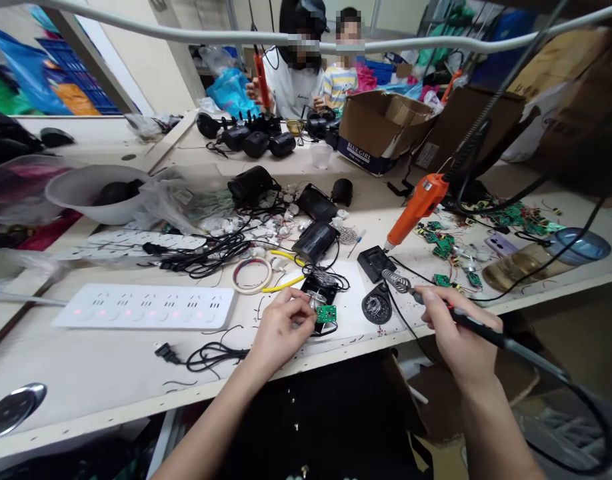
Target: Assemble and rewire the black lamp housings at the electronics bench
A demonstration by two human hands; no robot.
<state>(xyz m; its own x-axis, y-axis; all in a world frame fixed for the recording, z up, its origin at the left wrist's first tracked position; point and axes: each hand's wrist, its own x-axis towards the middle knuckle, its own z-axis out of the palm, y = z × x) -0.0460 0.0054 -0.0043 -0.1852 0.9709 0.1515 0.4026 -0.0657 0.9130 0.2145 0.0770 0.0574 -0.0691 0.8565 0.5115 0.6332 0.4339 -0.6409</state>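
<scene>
My left hand (287, 321) pinches a small green circuit board (327, 314) near the table's front edge. Just behind the board lies a black housing (324, 288) with wires around it. My right hand (460, 343) is closed around a soldering iron (479, 331), held pen-like. The iron's front end is at the metal coil (397, 281) of a soldering iron stand; I cannot tell how far it sits inside. The stand's round black dish (377, 307) contains tangled metal wool.
An orange electric screwdriver (417, 208) hangs over the stand. Left are a white power strip (146, 307), a tape roll (251, 276) and a plugged cord (213, 355). Black housings (316, 241) lie behind, circuit boards (439, 243) and a jar (516, 268) right. Two people are across the table.
</scene>
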